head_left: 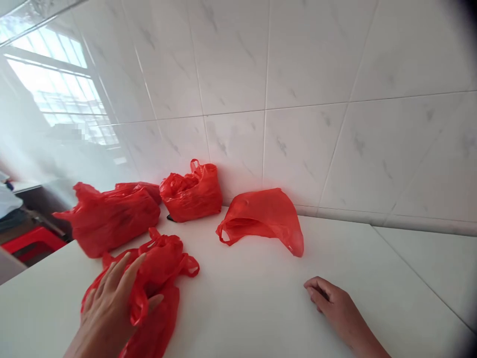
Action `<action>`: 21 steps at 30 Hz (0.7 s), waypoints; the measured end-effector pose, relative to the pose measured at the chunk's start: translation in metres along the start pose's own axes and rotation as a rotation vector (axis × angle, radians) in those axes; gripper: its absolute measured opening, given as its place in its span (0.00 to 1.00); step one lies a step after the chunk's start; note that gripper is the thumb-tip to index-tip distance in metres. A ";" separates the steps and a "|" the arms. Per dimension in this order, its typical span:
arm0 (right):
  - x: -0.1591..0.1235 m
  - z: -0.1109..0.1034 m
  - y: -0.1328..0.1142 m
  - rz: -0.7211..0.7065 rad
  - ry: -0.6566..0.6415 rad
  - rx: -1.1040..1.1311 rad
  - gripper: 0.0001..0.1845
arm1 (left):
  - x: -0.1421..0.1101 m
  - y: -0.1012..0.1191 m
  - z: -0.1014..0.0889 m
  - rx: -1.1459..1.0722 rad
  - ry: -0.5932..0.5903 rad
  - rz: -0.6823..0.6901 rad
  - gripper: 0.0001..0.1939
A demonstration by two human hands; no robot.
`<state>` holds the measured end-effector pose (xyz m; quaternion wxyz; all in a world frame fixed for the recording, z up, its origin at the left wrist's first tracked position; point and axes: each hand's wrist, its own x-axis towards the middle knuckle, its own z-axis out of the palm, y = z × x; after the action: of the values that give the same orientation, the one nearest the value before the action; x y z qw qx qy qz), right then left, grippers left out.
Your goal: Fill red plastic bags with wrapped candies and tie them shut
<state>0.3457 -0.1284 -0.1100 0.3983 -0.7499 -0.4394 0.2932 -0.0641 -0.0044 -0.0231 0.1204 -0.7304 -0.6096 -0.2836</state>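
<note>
My left hand [108, 308] lies on a crumpled red plastic bag [160, 263] at the lower left, its fingers stretched out and apart. One loop of that bag stands up between the thumb and the fingers. Over on the right, my right hand [330, 301] rests on the white tabletop [238, 308] with its fingers curled in, and nothing shows in them. Nearest to it is a flattened, apparently empty red plastic bag [266, 216], its opening facing me, close to the wall.
Two fuller red bags stand at the back: a bulky one [115, 216] on the left and a smaller one [192, 194] against the tiled wall [309, 64]. A dark object peeks out beneath the smaller one. A red stool [33, 241] is beyond the table's left edge.
</note>
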 end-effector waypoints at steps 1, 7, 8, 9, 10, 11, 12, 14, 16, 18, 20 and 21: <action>-0.001 0.000 -0.002 -0.006 0.010 0.002 0.12 | 0.001 0.006 -0.001 -0.047 -0.001 0.067 0.28; -0.005 0.003 -0.008 -0.020 0.068 0.019 0.11 | 0.026 0.076 -0.014 -0.352 -0.210 0.440 0.20; -0.005 0.004 -0.008 -0.026 0.085 0.022 0.11 | 0.032 0.092 -0.010 -0.392 -0.294 0.481 0.20; -0.005 0.004 -0.008 -0.030 0.096 0.025 0.12 | 0.037 0.108 -0.004 -0.428 -0.394 0.515 0.20; -0.005 0.004 -0.007 -0.036 0.096 0.026 0.12 | 0.041 0.124 0.006 -0.456 -0.474 0.539 0.20; -0.005 0.004 -0.006 -0.045 0.082 0.028 0.12 | 0.046 0.139 0.018 -0.473 -0.530 0.543 0.21; -0.005 0.003 -0.005 -0.058 0.059 0.031 0.12 | 0.050 0.153 0.033 -0.472 -0.546 0.521 0.22; -0.003 0.001 -0.003 -0.085 0.017 0.041 0.11 | 0.059 0.177 0.064 -0.445 -0.511 0.459 0.24; -0.002 0.000 -0.001 -0.107 0.001 0.043 0.11 | 0.069 0.194 0.096 -0.393 -0.442 0.342 0.27; 0.000 0.000 0.001 -0.129 0.011 0.028 0.10 | 0.077 0.206 0.120 -0.344 -0.386 0.228 0.33; 0.001 0.002 0.002 -0.150 0.025 0.003 0.10 | 0.085 0.212 0.136 -0.309 -0.358 0.158 0.37; 0.001 0.002 0.002 -0.156 0.035 -0.011 0.10 | 0.088 0.213 0.141 -0.296 -0.352 0.142 0.38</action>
<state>0.3452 -0.1276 -0.1132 0.4236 -0.7205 -0.4910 0.2457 0.1864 0.0930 -0.0514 -0.0765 -0.8192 -0.5200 -0.2293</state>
